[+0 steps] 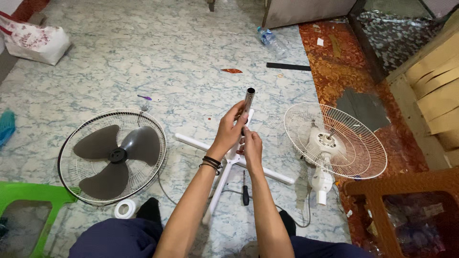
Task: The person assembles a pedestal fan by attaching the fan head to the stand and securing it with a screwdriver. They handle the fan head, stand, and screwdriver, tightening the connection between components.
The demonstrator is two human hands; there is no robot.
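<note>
The marbled floor [143, 57] was strewn with fan parts, and the person sat at its near edge with both arms stretched forward. Between the hands a metal pole [249, 99] stood nearly upright, its long axis running from the white cross-shaped base [224, 165] on the floor up to an open top end. The left hand [229, 131] was closed around the pole higher up; the right hand [252, 148] gripped it just below, closer to the base. A front grille with grey blades [112, 155] lay to the left, the rear grille with the motor [334, 141] to the right, and a screwdriver [245, 190] rested near the base.
</note>
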